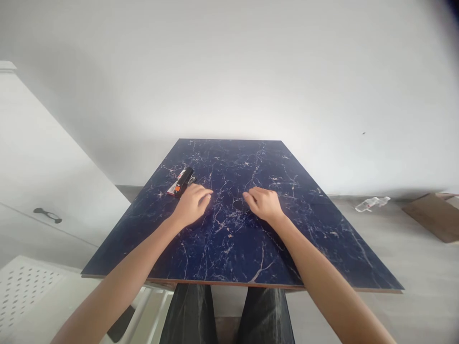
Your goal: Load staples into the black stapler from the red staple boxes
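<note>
My left hand [193, 203] rests on the dark blue marble-patterned tabletop [229, 253], its fingers loosely curled in and nothing seen in them. Just beyond it lies a black stapler [184, 181] with an orange patch, close to the knuckles. Against the stapler's left side is a small white and red box [172, 189], partly covered by it. My right hand [264, 203] is curled into a loose fist on the tabletop, opposite the left one with a gap between them. No object shows in it, and its palm is hidden.
A white wall [229, 71] stands behind the table. To the left are a white cabinet with a dark handle [48, 215] and a white perforated surface [27, 291]. Clear plastic bottles [372, 204] and a brown cardboard box [432, 215] lie on the floor at right.
</note>
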{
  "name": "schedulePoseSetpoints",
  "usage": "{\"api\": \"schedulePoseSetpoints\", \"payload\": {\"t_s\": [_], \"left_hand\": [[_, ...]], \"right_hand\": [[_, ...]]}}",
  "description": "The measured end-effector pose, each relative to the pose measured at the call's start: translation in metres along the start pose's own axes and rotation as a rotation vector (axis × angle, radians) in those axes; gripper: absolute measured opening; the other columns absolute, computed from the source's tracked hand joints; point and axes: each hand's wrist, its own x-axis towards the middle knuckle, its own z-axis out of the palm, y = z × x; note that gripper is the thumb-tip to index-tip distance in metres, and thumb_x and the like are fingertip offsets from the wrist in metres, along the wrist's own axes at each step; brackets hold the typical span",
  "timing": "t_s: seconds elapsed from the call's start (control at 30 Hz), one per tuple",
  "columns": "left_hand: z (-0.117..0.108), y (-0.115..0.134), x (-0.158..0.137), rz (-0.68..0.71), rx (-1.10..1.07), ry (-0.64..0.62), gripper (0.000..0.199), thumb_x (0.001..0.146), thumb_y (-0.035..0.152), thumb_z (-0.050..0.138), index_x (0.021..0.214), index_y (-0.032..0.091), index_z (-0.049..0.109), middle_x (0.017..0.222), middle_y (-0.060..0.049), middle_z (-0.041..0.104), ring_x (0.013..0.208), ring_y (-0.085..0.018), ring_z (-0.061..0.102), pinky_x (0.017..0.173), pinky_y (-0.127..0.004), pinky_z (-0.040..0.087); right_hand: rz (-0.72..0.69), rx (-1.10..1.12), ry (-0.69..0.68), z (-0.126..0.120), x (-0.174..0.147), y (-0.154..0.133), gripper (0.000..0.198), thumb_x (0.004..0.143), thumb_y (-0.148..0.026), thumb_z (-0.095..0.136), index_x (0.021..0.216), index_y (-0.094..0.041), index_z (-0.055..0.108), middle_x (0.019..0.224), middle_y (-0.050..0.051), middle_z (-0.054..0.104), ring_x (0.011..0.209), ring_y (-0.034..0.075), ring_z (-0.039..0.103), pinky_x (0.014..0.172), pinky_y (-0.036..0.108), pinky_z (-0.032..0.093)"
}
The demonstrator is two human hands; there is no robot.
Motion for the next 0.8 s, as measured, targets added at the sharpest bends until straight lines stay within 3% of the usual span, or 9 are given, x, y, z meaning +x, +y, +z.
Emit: {"api": "schedulePoseSetpoints", "payload": {"t_s": [0.1,0.13,0.2,0.27,0.37,0.43,0.6,0.8], "left_hand": [[0.007,0.019,-0.003,0.079,-0.111,-0.167,0.034,0.103,0.034,0.043,0.125,0.023,0.067,0.117,-0.008,0.071,0.116,-0.026,0.060,0.101,-0.046,0.048],[0.009,0.024,-0.003,0.109,-0.141,-0.216,0.036,0.102,0.037,0.045,0.130,0.023,0.064,0.126,-0.009,0.068,0.123,-0.027,0.057,0.106,-0.049,0.044],[0.014,0.035,0.002,0.157,-0.225,-0.315,0.043,0.101,0.042,0.048,0.139,0.024,0.058,0.142,-0.010,0.059,0.135,-0.030,0.050,0.114,-0.051,0.037],[0.021,0.046,0.013,0.136,-0.353,-0.395,0.047,0.102,0.045,0.044,0.142,0.024,0.054,0.148,-0.010,0.053,0.136,-0.030,0.049,0.114,-0.049,0.038],[0.038,0.060,0.034,0.000,-0.483,-0.418,0.047,0.103,0.048,0.038,0.136,0.021,0.058,0.138,-0.011,0.062,0.124,-0.029,0.059,0.103,-0.044,0.048],[0.051,0.066,0.045,-0.022,-0.459,-0.372,0.048,0.100,0.050,0.045,0.132,0.019,0.061,0.133,-0.012,0.064,0.120,-0.031,0.061,0.101,-0.045,0.049],[0.064,0.068,0.049,0.113,-0.396,-0.330,0.045,0.096,0.043,0.054,0.134,0.019,0.061,0.135,-0.011,0.063,0.122,-0.030,0.059,0.105,-0.045,0.045],[0.061,0.058,0.045,0.053,-0.389,-0.387,0.044,0.098,0.047,0.049,0.126,0.017,0.066,0.120,-0.011,0.070,0.112,-0.029,0.065,0.097,-0.041,0.050]], "right_hand": [[-0.139,0.133,-0.090,-0.002,0.008,-0.019,0.035,0.097,-0.047,0.051,0.108,-0.018,0.067,0.099,0.009,0.069,0.087,0.023,0.063,0.077,0.033,0.048],[-0.195,0.188,-0.109,-0.001,0.010,-0.026,0.044,0.093,-0.048,0.056,0.126,-0.019,0.061,0.118,0.012,0.067,0.104,0.026,0.062,0.089,0.037,0.049],[-0.268,0.277,-0.141,0.003,0.010,-0.037,0.078,0.085,-0.050,0.065,0.152,-0.020,0.039,0.150,0.015,0.048,0.132,0.032,0.049,0.107,0.047,0.042],[-0.287,0.318,-0.182,0.008,0.007,-0.041,0.103,0.078,-0.051,0.072,0.161,-0.023,0.018,0.164,0.014,0.026,0.146,0.035,0.033,0.116,0.054,0.033],[-0.223,0.320,-0.205,0.013,0.002,-0.035,0.115,0.074,-0.054,0.076,0.163,-0.028,0.007,0.168,0.011,0.011,0.152,0.038,0.020,0.119,0.060,0.026],[-0.161,0.312,-0.198,0.015,0.000,-0.028,0.115,0.074,-0.055,0.076,0.163,-0.029,0.008,0.169,0.011,0.009,0.152,0.039,0.018,0.119,0.063,0.023],[-0.129,0.302,-0.285,0.018,-0.002,-0.016,0.106,0.075,-0.054,0.076,0.161,-0.032,0.019,0.166,0.012,0.020,0.149,0.040,0.026,0.118,0.065,0.024],[-0.153,0.308,-0.299,0.023,0.001,-0.019,0.097,0.078,-0.051,0.073,0.159,-0.027,0.026,0.162,0.015,0.029,0.147,0.037,0.031,0.117,0.058,0.030]]}}
